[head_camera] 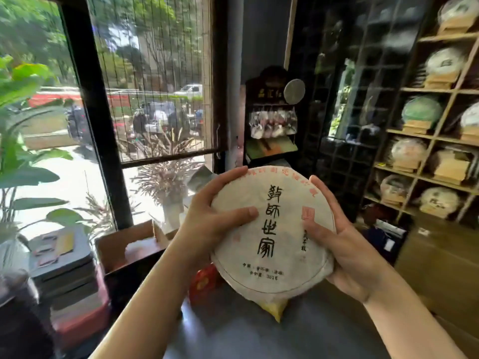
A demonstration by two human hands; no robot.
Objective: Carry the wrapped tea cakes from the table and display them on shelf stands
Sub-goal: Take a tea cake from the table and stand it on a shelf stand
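Note:
A round tea cake [274, 237] wrapped in white paper with black calligraphy and a red stamp is held up in front of me, face towards the camera. My left hand [207, 224] grips its left edge, thumb lying across the front. My right hand [347, 244] grips the right edge, thumb on the face near the red stamp. A yellow wrapper corner [276, 308] hangs below the cake. At the right stands a wooden shelf unit [425, 156] with wrapped tea cakes on wooden stands [451, 172] in its cubbies.
A dark table surface [233, 332] lies below my arms with a red packet [204, 281] on it. An open cardboard box [129, 244] and stacked cases sit at the left by the window. A dark display rack [272, 120] stands ahead; brown cartons [440, 260] lie under the shelves.

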